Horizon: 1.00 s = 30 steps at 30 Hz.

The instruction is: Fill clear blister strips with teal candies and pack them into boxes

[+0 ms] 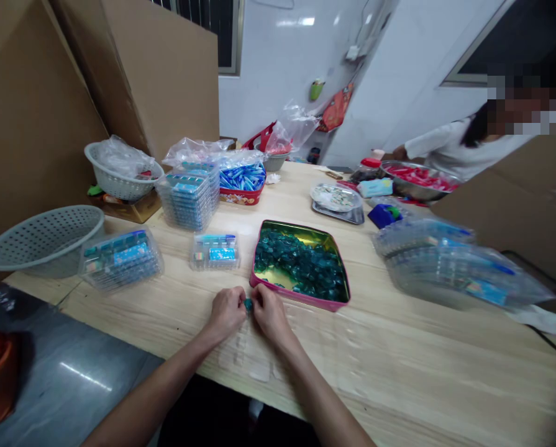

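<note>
A small teal piece (248,304) is held pinched between the fingertips of the left hand (226,312) and the right hand (269,313), low over the desk (399,372), beside the pink tin (300,298). The grip is judged slight. A slip could drop the piece off the near desk edge.

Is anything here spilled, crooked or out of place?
Nothing is spilled. The pile of clear packs at the right lies slumped sideways, unlike the upright stack. The teal pieces lie in their tin, except one teal piece pinched by the left hand and right hand.
</note>
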Available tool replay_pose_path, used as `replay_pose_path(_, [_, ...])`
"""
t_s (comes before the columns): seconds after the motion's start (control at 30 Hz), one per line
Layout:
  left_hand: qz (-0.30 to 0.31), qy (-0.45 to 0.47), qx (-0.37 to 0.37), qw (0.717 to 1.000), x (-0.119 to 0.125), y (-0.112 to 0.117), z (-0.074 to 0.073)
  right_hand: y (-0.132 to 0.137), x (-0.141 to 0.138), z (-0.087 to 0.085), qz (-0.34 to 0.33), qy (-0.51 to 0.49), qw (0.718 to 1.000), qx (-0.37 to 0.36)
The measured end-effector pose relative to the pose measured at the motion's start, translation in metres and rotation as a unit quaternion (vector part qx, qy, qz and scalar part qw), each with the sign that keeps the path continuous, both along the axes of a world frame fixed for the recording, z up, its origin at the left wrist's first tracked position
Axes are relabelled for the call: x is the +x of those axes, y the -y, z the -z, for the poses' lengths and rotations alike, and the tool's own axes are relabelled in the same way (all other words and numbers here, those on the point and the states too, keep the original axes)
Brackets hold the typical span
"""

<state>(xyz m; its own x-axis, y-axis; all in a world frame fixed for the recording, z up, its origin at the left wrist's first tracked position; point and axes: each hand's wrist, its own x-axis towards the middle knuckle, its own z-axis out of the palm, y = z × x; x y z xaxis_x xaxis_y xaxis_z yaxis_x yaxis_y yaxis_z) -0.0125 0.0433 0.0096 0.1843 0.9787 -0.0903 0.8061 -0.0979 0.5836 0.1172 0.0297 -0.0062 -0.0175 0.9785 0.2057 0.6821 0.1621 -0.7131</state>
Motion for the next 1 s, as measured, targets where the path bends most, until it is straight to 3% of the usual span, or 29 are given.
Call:
replay_pose_path(0.13, [0.013, -0.021, 0.002, 1.000, -0.001, -0.001, -0.003, 0.001, 0.000, -0.004, -0.018, 0.050, 0.999, 0.006])
replay_pose_path(0.3, [0.031, 0.016, 0.026, 0.999, -0.003, 0.000, -0.005, 0.004, 0.007, -0.009, -0.040, 0.026, 0.999, -0.003])
replay_pose_path(0.53, [0.082, 0.028, 0.031, 0.996, -0.002, -0.002, 0.004, 0.007, 0.005, -0.016, -0.062, 0.052, 0.997, -0.013])
replay_pose_path(0.63, [0.090, 0.010, 0.026, 0.996, -0.002, -0.005, 0.008, 0.004, 0.012, -0.026, -0.065, 0.059, 0.996, 0.030])
replay_pose_path(0.73, [0.096, 0.004, 0.017, 0.995, -0.003, -0.007, 0.008, -0.017, 0.031, -0.041, -0.022, 0.065, 0.995, 0.077])
replay_pose_path(0.83, [0.088, 0.011, 0.004, 0.996, -0.004, -0.010, 0.007, -0.051, 0.047, -0.051, 0.025, 0.154, 0.988, 0.020])
replay_pose_path(1.0, [0.056, 0.086, 0.008, 0.995, -0.007, -0.009, 0.004, -0.093, 0.047, -0.044, 0.013, 0.217, 0.976, -0.027])
